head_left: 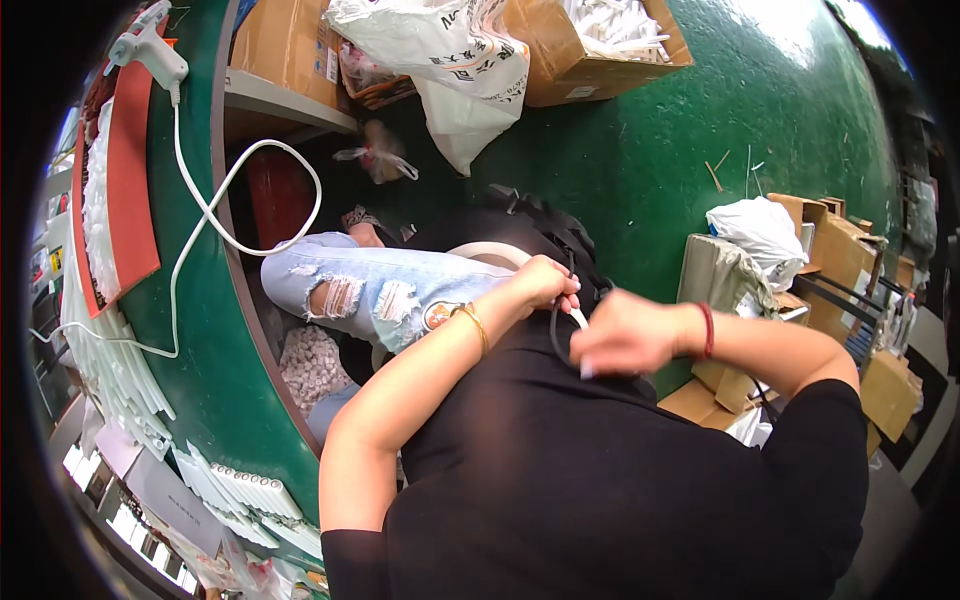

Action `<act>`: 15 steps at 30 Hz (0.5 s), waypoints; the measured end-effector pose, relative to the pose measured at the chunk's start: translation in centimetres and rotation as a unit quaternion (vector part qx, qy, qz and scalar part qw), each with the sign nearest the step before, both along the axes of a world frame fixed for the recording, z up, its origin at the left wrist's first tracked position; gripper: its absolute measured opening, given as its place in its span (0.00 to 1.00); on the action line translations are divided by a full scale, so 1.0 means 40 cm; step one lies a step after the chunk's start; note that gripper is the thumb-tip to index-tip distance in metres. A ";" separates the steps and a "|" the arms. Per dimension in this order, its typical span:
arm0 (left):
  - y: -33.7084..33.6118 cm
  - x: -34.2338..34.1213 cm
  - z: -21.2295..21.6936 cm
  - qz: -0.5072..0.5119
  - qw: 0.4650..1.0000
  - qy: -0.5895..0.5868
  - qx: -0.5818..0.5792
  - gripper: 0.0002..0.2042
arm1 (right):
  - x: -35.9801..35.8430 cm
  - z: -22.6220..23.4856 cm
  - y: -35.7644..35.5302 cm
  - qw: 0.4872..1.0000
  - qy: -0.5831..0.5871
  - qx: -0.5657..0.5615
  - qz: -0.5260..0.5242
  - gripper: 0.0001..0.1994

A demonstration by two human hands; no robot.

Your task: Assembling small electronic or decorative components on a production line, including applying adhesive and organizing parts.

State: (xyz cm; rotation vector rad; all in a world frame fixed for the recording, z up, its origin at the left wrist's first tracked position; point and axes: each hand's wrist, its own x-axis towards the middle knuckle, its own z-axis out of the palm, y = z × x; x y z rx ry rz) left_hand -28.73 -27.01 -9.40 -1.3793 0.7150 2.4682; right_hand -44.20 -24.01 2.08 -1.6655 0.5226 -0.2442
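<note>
Head view, cardboard box (560,60) of white sticks (615,25), hands (545,285) perhaps gripping black cord (553,335)

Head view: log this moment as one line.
left hand pinching black cord | right hand gripping white strip | both at lap over black shirt | glue gun idle on green table

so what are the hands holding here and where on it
Both hands pinch a thin black cord loop near its top: the left hand grips its upper end, the right hand holds it just beside.
</note>
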 end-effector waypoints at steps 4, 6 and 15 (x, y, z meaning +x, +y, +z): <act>0.000 0.011 -0.012 0.022 0.999 0.023 0.009 0.03 | -0.044 -0.299 -0.159 0.884 0.046 0.210 -0.415 0.11; -0.012 -0.007 0.002 0.013 1.000 0.026 -0.001 0.03 | -0.099 -0.512 -0.170 0.886 0.333 -0.020 -0.322 0.19; -0.004 0.014 -0.013 -0.012 0.997 0.034 -0.061 0.05 | -0.069 -0.685 -0.168 0.858 0.501 0.074 -0.090 0.17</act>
